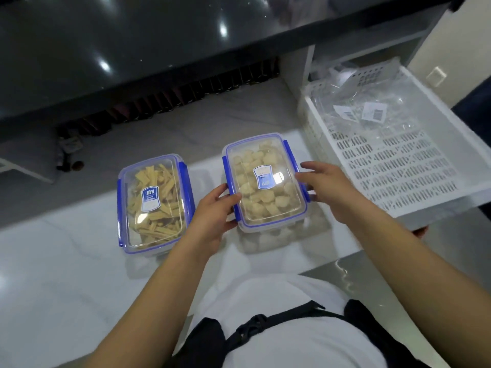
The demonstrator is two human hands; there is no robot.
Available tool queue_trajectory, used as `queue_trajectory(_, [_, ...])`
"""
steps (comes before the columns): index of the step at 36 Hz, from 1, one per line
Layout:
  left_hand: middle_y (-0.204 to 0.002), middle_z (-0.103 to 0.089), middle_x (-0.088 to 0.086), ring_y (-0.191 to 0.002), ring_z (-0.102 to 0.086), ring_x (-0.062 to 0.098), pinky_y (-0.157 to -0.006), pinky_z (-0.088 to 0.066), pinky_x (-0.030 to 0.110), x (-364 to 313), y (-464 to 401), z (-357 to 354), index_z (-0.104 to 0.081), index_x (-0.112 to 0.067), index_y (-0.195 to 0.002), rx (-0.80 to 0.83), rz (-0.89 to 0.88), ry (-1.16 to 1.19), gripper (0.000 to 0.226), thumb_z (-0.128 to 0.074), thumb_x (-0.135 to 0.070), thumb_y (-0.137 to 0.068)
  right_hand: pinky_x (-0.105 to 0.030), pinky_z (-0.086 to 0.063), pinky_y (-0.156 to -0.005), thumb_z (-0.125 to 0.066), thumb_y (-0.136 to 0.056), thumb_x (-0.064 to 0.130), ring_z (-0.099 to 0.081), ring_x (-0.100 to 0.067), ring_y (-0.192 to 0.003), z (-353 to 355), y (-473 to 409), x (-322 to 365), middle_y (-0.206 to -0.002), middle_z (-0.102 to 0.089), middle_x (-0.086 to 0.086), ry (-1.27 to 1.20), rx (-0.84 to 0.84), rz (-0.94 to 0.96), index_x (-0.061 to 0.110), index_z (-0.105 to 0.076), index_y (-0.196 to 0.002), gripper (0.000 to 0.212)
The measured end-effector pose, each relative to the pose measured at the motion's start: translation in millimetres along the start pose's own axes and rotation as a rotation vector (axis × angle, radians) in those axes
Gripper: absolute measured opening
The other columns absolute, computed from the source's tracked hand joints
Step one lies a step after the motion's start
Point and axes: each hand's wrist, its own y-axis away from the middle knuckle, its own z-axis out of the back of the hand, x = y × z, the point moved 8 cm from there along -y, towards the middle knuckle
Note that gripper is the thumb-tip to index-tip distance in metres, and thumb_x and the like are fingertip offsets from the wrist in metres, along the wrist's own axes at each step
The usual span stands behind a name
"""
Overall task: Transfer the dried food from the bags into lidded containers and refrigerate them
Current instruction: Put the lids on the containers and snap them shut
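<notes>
Two lidded containers are seen on a white counter [66, 261], both w/ clear lids and blue clips. The scallop container [264, 181], filled w/ pale round pieces, is taken as landmark; it stands approx. mid-frame.

The left hand [212, 211] is laid against the landmark's left long side, near its front corner: thumb is placed on the lid edge, fingers are curled round the side by the blue clip. The right hand [326, 187] is held at the landmark's right long side, fingers loosely spread, fingertips at or touching the right blue clip; whether a firm grip is made there can't be told. The container is thus bracketed between both hands, w/ its far end left uncovered.

The 2nd container [154, 203], filled w/ yellowish strips, is set left of the landmark, just beside the left hand, apart from the landmark; its lid is on.

A white perforated tray [398, 166] is seen right of the landmark, behind the right hand, w/ clear plastic bags [366, 107] piled at its far end. A dark glossy countertop [132, 49] lies beyond the landmark.
</notes>
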Motion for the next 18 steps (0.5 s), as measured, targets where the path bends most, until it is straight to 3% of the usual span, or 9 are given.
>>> queue_trajectory(5, [-0.112,-0.076,0.006,-0.099,-0.074,0.026,-0.083,-0.061,0.046,-5,0,3,-0.057,-0.015,-0.137,0.056,0.013,-0.012,0.043,-0.058,-0.001,-0.097,-0.030,-0.050,-0.069,-0.066,-0.093,0.019,-0.066,-0.019,-0.084,-4,10,5,-0.108,-0.071,-0.004,-0.025,-0.078,-0.060,0.015,-0.065,-0.125,0.033])
queue_trajectory(12, [-0.098,-0.079,0.000,-0.084,-0.076,0.016,-0.066,-0.061,0.033,-7,23,14,-0.059,-0.016,-0.130,0.213,-0.032,-0.065,0.039,-0.061,0.001,-0.095,-0.030,-0.052,-0.070,-0.065,-0.093,0.011,-0.064,-0.020,-0.085,-1,69,-15,-0.098,-0.072,-0.001,-0.158,-0.198,-0.089,0.017,-0.071,-0.113,0.022])
queue_trajectory(18, [-0.105,-0.078,0.004,-0.093,-0.076,0.019,-0.065,-0.061,0.030,0,47,16,-0.058,-0.015,-0.136,0.385,-0.014,-0.147,0.049,-0.069,0.000,-0.091,-0.030,-0.051,-0.065,-0.067,-0.090,0.009,-0.065,-0.019,-0.077,-3,132,-56,-0.090,-0.072,-0.002,-0.352,-0.311,-0.139,0.016,-0.070,-0.116,0.027])
